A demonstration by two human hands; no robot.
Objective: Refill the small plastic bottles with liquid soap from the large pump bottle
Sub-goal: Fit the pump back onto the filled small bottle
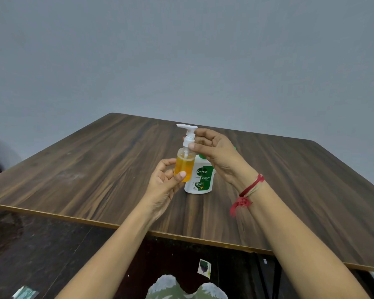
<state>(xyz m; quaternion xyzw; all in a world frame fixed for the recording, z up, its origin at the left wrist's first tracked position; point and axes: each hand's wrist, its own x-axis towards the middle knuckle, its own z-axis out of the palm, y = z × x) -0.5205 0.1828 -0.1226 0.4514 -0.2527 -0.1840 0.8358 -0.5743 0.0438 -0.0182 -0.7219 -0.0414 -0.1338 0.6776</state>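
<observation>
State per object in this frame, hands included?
Small pump bottle: upright, held off the table, mostly full of orange liquid.
Pump: on the neck, head up; tightness unclear.
Dettol bottle: upright on table, cap partly hidden.
Left hand: grips small bottle's body.
Right hand: pinches pump's collar.

The white and green bottle (200, 180), standing on the table (95, 169) just at the far right of the clear pump bottle (183, 167), carries on its label the brand "Dettol", below it "ORIGINAL", and lower left "99.99%"; the smaller print is not readable.
</observation>
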